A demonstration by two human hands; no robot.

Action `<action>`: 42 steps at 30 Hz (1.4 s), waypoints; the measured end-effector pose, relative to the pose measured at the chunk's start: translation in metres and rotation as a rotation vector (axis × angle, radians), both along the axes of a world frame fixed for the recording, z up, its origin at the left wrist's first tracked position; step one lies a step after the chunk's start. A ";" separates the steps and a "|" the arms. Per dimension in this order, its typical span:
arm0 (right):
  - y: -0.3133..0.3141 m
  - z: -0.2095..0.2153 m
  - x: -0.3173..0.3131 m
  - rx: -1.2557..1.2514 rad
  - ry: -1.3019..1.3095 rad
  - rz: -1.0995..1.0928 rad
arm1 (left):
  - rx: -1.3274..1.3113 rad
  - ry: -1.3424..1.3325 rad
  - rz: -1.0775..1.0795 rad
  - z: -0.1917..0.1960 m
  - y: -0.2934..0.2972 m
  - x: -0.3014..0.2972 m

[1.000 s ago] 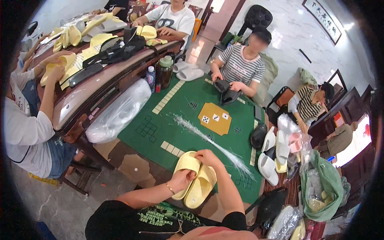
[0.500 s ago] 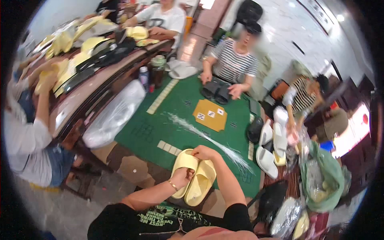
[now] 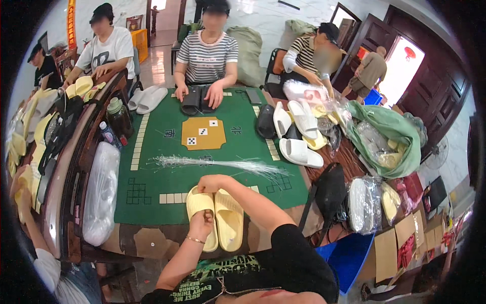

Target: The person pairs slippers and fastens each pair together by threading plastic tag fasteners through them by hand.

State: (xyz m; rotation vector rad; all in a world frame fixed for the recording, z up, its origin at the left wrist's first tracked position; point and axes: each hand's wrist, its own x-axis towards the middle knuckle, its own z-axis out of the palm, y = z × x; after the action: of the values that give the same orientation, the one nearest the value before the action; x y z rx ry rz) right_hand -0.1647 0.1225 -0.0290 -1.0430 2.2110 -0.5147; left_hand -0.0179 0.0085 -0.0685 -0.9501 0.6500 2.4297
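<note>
A pair of pale yellow slippers (image 3: 230,228) lies side by side at the near edge of the green table mat (image 3: 248,142), toes pointing away from me. My left hand (image 3: 202,223) is closed, its curled fingers at the foot opening of the left slipper, under the strap's edge. Over the toe end, where the two slippers meet, my right hand (image 3: 210,183) is bent with its fingers pinched together. Whatever either hand holds is hidden or too thin to make out. Just beyond them a bundle of thin clear plastic strands (image 3: 212,162) stretches across the mat.
Across the table a person in stripes handles black slippers (image 3: 191,100). White slippers (image 3: 299,152) and a black bag (image 3: 329,190) sit at right, near a green sack (image 3: 390,164). At left are a plastic-wrapped bundle (image 3: 101,195), a jar (image 3: 118,116) and slipper parts.
The view has turned and levelled, so the table sits straighter. Both my hands stay at the yellow slippers. The person opposite has moved both hands onto the black slippers.
</note>
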 end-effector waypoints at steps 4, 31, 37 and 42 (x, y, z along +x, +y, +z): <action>0.010 -0.010 -0.002 -0.083 0.067 -0.024 | 0.038 0.106 0.015 -0.004 0.002 0.003; 0.091 0.064 0.022 -0.330 0.083 -0.871 | 0.018 0.320 -0.341 0.036 0.002 0.055; 0.088 0.046 0.020 -0.318 0.184 -0.855 | -0.050 0.319 -0.334 0.030 0.022 0.049; 0.091 0.030 0.021 -0.316 0.196 -0.845 | -0.069 0.292 -0.353 0.040 0.033 0.045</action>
State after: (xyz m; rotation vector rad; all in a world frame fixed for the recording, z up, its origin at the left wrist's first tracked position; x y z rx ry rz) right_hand -0.1436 0.2130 0.0010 -0.2383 2.7590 -1.1919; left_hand 0.0275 0.0415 -0.0284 -0.4565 0.9218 2.2523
